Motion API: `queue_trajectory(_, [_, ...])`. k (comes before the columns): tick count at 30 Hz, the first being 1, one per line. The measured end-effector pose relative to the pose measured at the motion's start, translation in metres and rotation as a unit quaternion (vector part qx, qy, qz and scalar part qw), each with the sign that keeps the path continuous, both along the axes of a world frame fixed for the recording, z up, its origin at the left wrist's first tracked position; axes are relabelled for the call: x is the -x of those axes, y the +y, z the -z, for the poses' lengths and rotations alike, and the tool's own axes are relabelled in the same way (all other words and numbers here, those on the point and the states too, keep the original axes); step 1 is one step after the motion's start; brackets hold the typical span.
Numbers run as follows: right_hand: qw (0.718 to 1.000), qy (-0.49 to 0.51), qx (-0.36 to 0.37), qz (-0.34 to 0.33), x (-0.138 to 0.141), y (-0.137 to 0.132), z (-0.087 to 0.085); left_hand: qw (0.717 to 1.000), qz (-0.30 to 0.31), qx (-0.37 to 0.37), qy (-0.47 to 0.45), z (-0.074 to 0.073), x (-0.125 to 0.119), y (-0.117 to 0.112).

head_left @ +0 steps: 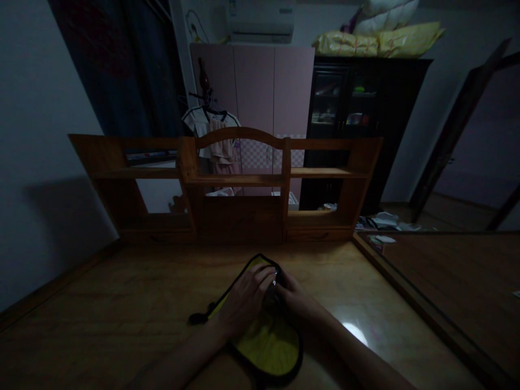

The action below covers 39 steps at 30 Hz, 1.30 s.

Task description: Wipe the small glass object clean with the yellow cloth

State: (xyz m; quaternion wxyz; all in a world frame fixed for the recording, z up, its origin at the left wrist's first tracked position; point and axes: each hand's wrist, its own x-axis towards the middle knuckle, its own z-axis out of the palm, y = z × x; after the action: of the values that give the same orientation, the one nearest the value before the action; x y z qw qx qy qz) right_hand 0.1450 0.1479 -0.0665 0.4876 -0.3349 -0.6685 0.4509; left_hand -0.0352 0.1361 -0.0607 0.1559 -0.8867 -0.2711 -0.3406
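I seem to be working shiny bit (275,279) over yellow piece (276,346) | left grip (247,290), right grip (298,298) at it; closure hidden, can't tell | next likely needs steady fingers

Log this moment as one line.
left hand: at shiny item; right hand: same item; yellow pouch: under left hand, on table

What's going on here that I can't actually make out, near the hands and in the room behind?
All in the head view:
- Shiny thing: dimness and the left hand obscure what it is.
- Yellow-green piece: the left hand and forearm cover part of it.
- Right hand: shadow blurs how its fingers hold.
- Left forearm: cut off by the bottom edge.
- Contents of the dark cabinet: too small and dim.
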Motion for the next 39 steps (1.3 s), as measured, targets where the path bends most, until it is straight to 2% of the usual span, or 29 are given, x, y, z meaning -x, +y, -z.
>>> queue_trajectory(3, [1.0, -0.001, -0.016, -0.004, 0.0, -0.002, -0.003, 1.0, -0.01, 0.006, 0.004, -0.001, 0.0, 0.0])
queue_trajectory(6, [0.999, -0.029, -0.032, 0.019, -0.003, -0.004, -0.003, 1.0, -0.007, 0.023, 0.005, -0.003, 0.0, 0.0])
queue_trajectory(13, [0.99, -0.079, -0.097, 0.063, -0.007, 0.001, 0.003, 0.998, 0.001, 0.068, -0.001, -0.011, -0.004, -0.007])
queue_trajectory(18, [0.99, -0.071, -0.089, 0.085, -0.009, 0.004, -0.001, 0.995, 0.002, 0.1, -0.002, -0.016, -0.004, -0.008])
queue_trajectory(24, [0.993, -0.051, -0.065, 0.085, -0.007, 0.0, -0.012, 0.994, -0.014, 0.108, -0.011, -0.011, -0.002, -0.001])
queue_trajectory(28, [0.996, -0.026, -0.01, 0.081, -0.006, 0.002, -0.012, 0.988, -0.046, 0.136, -0.051, -0.01, 0.0, -0.002])
queue_trajectory(32, [0.994, 0.054, 0.081, 0.054, -0.007, 0.004, -0.016, 0.97, -0.053, 0.172, -0.162, -0.01, 0.0, 0.0])
queue_trajectory(36, [0.974, 0.139, 0.178, -0.007, -0.007, 0.0, -0.024, 0.949, -0.069, 0.204, -0.229, -0.012, 0.001, 0.003])
queue_trajectory(39, [0.954, 0.189, 0.223, -0.063, -0.007, -0.005, -0.027, 0.933, -0.078, 0.234, -0.262, -0.014, 0.001, 0.004])
